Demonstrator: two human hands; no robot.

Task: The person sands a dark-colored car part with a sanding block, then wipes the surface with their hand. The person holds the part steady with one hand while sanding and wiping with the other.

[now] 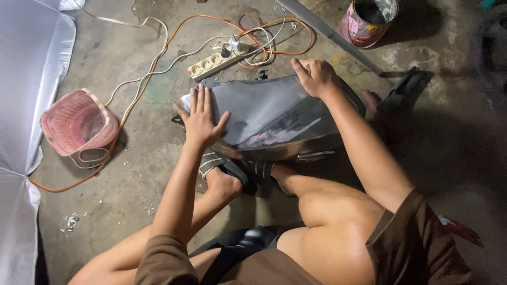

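- Person sits low on the concrete floor (132,174), knees up, sandalled feet under a curved grey body panel (274,119).
- Panel rests in front of the feet, glossy along its lower edge, with a patch of pinkish scuffing on the face.
- Left hand (202,120): open, fingers spread flat on the panel's left end.
- Right hand (315,75): fingers curled over the panel's far top edge, gripping it.
- Pink plastic basket (78,122) to the left, well apart from the panel; a loop of white cord lies at its near side; contents otherwise unclear.
- Paint-smeared tin (368,21) at the top, open; inside dark, contents not discernible.
- White power strip (217,62) just beyond the panel, orange and white cables (158,53) trailing from it.
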